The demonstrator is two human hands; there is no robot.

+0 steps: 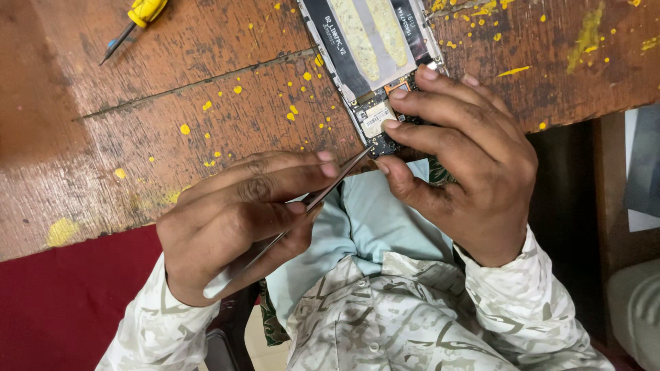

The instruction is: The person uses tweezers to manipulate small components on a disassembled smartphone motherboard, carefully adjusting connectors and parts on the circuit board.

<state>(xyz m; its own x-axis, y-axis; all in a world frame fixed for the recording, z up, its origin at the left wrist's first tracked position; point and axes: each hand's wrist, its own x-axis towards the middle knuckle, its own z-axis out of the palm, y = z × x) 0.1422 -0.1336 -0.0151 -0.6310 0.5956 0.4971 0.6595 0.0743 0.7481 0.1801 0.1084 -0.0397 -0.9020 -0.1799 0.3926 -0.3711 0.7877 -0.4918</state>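
On a worn brown wooden table (206,103) flecked with yellow paint, an opened smartphone with exposed circuit board (375,65) lies steadied at its lower end by the right hand (467,165). The left hand (240,220) pinches slim metal tweezers (323,192), their tips at the board; back cover already off, parts still seated.

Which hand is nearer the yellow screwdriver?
Left. The left hand, holding tweezers, sits below the screwdriver; the right hand is far across, on the opened phone.

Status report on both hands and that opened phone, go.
Left hand pinching tweezers, tips at the opened phone lower edge. Right hand fingers pressing the phone's circuit board. Nothing between tweezers and board.
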